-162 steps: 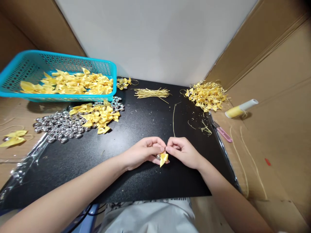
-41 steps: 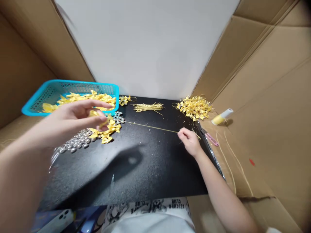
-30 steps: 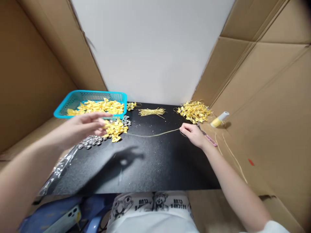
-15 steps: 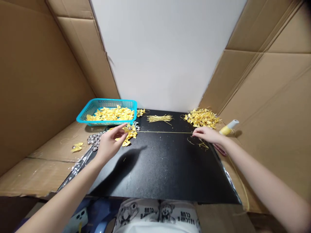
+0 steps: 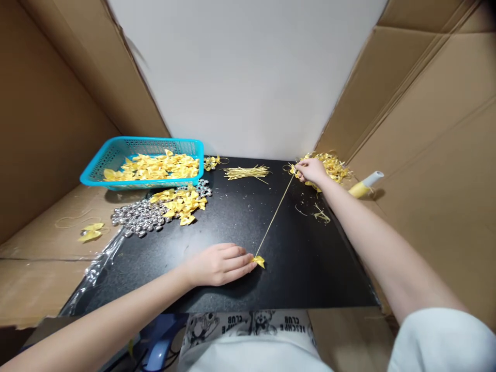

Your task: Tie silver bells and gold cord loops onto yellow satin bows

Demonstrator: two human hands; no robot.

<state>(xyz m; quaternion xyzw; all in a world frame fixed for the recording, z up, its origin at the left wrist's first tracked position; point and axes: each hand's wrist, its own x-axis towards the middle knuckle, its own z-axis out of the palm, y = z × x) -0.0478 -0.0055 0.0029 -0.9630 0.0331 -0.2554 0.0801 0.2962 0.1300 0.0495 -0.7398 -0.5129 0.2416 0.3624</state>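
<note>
My left hand [image 5: 221, 264] is low over the front middle of the black board, its fingertips closed on a small yellow ribbon bow [image 5: 259, 261]. A thin gold cord [image 5: 275, 213] runs taut from the bow up to the back right. There my right hand [image 5: 311, 171] pinches the cord's far end, beside a pile of yellow bows with cord loops [image 5: 332, 166]. How the cord meets the bow is hidden by my left fingertips. Loose yellow bows [image 5: 185, 203] and many silver beads [image 5: 140, 217] lie at the board's left side.
A turquoise basket [image 5: 142, 183] of yellow bows stands at the back left. Cut gold cords [image 5: 247, 173] lie at the back middle. A yellow-wound tube [image 5: 366, 185] and cord scraps [image 5: 321, 214] are at right. Cardboard walls [image 5: 434, 129] flank the black board [image 5: 302, 279].
My left hand has come from beside the basket to the front middle, now with a bow. My right hand has moved back. The cord has turned from crosswise to diagonal.
</note>
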